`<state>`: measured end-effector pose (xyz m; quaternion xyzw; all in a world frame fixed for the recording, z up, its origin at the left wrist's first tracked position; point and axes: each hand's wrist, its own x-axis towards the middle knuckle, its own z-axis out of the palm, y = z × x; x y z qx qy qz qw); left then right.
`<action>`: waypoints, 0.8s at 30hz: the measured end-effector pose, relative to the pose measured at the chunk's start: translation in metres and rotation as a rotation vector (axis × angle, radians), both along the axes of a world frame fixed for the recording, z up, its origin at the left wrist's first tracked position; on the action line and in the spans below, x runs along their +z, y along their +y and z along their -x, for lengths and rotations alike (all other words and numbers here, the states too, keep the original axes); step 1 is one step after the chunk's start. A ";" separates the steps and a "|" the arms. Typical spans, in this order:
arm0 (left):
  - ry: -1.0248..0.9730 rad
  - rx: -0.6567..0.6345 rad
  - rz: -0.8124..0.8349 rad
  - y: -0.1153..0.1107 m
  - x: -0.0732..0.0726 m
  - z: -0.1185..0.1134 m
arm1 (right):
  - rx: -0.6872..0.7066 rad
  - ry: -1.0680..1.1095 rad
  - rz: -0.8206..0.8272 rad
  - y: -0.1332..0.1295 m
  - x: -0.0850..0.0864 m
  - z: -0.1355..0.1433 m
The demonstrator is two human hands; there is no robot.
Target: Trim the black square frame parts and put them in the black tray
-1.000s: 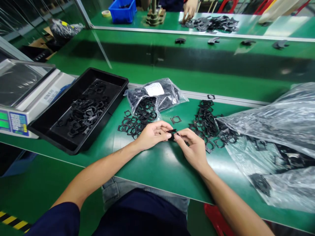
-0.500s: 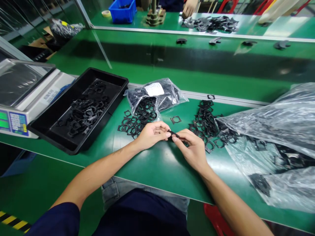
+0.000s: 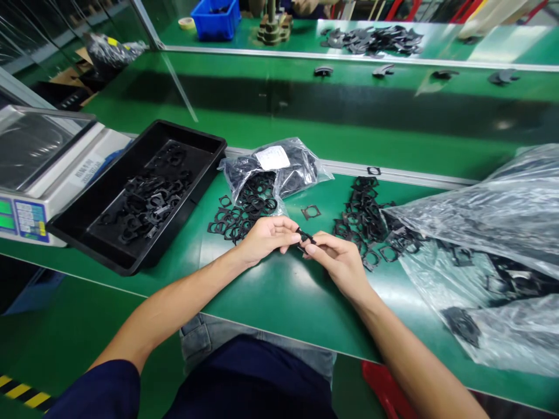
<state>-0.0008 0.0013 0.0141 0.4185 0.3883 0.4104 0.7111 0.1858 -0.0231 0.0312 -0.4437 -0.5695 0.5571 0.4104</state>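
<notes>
My left hand (image 3: 271, 237) and my right hand (image 3: 338, 256) meet above the green table, fingers pinched on a small black part (image 3: 305, 235) between them. Fingertips cover some of it. Beyond my left hand lies a pile of black ring-shaped parts (image 3: 231, 221), next to a clear bag (image 3: 297, 169) of black parts with a white label. A single black frame (image 3: 311, 212) lies flat just beyond the hands. Another pile of black frames (image 3: 364, 209) is beyond my right hand.
A black tray (image 3: 174, 224) holding black parts stands at the left, beside a scale (image 3: 30, 203). Large clear plastic bags (image 3: 502, 203) spread over the right side. Across a metal rail are a blue bin (image 3: 216, 23), a metal stand (image 3: 273, 29) and more black parts (image 3: 375, 39).
The black part between my fingers has tilted, and more of it shows. My hands have shifted only slightly. The other person's hand at the far pile has drawn back.
</notes>
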 end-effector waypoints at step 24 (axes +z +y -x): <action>-0.055 -0.068 0.142 0.001 -0.006 0.004 | 0.026 0.014 0.065 0.003 0.002 -0.004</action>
